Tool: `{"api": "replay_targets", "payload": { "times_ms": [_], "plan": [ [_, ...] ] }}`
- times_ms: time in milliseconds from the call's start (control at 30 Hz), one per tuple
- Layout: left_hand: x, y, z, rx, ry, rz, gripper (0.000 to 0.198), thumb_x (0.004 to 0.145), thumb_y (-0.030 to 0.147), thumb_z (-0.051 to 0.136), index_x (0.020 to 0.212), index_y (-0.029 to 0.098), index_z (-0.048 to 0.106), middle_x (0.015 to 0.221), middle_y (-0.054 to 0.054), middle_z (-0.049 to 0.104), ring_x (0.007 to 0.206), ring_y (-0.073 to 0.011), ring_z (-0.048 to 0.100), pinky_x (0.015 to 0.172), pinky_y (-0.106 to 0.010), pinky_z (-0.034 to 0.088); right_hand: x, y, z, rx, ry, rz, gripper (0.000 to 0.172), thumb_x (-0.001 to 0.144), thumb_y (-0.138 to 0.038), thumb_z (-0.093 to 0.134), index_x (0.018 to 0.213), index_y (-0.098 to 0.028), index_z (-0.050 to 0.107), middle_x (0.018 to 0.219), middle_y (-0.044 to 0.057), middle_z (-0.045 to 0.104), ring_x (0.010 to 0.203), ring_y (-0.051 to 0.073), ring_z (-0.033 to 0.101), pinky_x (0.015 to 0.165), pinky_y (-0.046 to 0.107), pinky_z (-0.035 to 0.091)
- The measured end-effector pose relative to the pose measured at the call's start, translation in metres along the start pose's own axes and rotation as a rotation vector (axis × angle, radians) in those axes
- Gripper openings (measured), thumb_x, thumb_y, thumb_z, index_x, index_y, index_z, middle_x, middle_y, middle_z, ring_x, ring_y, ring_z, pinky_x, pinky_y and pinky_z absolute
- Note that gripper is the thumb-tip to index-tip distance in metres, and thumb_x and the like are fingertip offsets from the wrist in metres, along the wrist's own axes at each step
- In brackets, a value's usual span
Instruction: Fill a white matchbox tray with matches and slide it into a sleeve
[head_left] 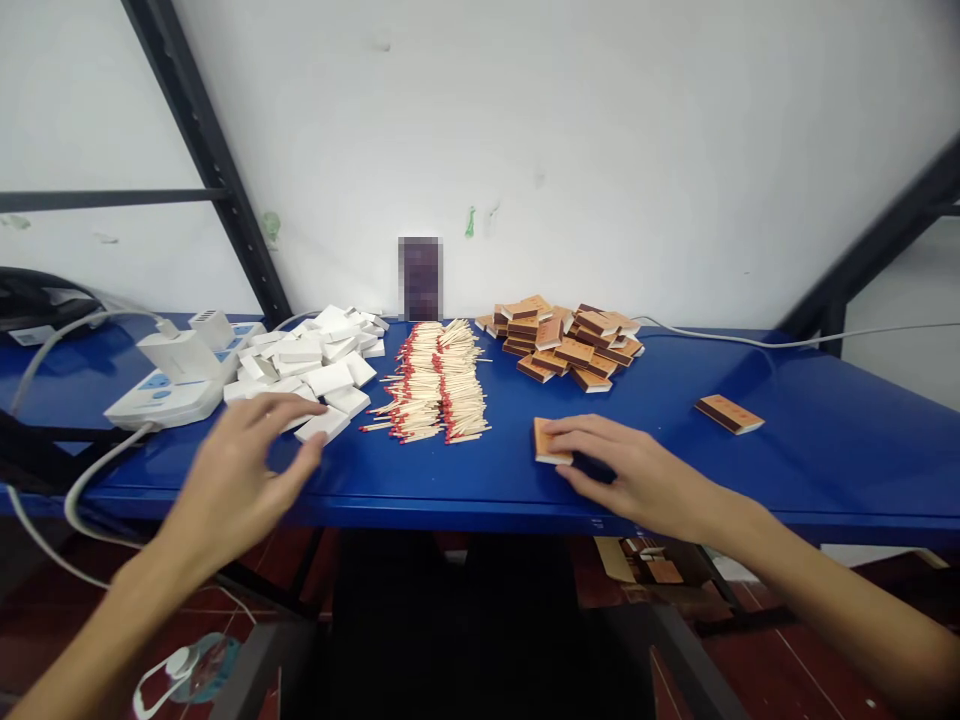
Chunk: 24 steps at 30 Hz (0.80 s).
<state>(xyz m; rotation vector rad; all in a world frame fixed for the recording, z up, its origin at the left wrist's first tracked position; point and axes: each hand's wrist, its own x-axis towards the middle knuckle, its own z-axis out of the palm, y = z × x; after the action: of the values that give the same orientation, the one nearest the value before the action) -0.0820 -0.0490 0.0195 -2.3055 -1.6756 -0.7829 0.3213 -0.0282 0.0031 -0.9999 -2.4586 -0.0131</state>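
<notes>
My left hand is slightly blurred at the front edge of a pile of white matchbox trays. Its thumb and index finger are apart, with one white tray between their tips; firm contact does not show. On the table, my right hand holds an orange-brown matchbox, fingers over its top and thumb at its near side. Between the hands lie two columns of red-tipped matches. Behind my right hand is a heap of orange-brown matchboxes.
A single matchbox lies at the right on the blue table. At the left stands a white power strip with plugs and cables. A dark pixelated patch is by the wall. Below are an open carton and a bottle.
</notes>
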Motion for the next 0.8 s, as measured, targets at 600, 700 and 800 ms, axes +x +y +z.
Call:
{"api": "replay_targets", "payload": {
  "times_ms": [600,700,800],
  "plan": [
    [-0.002,0.014,0.03,-0.294,-0.142,0.133,0.021,0.096,0.033,0.05,0.104,0.026,0.068,0.118,-0.005,0.063,0.109,-0.0197,0.061,0.092,-0.029,0.049,0.026,0.014,0.014,-0.146,0.095,0.006,0.018,0.094,-0.021,0.054,0.108,-0.019,0.064,0.117,0.01,0.069,0.106,0.023,0.065,0.087,0.038,0.051],
    [0.004,0.019,0.027,-0.267,-0.247,0.162,0.028,0.093,0.027,0.051,0.118,0.027,0.065,0.132,-0.005,0.056,0.117,-0.0216,0.059,0.096,-0.03,0.049,0.034,0.015,0.013,-0.196,0.266,-0.03,0.012,0.093,-0.022,0.055,0.093,-0.019,0.066,0.092,0.007,0.072,0.085,0.02,0.065,0.078,0.035,0.044],
    [0.012,0.026,0.025,-0.269,-0.33,0.167,0.037,0.093,0.027,0.051,0.129,0.031,0.059,0.133,-0.004,0.055,0.117,-0.0217,0.059,0.101,-0.033,0.048,0.047,0.004,0.019,-0.146,0.256,-0.101,0.012,0.09,-0.021,0.057,0.083,-0.019,0.067,0.069,-0.001,0.067,0.061,0.013,0.057,0.066,0.031,0.035]
  ]
}}
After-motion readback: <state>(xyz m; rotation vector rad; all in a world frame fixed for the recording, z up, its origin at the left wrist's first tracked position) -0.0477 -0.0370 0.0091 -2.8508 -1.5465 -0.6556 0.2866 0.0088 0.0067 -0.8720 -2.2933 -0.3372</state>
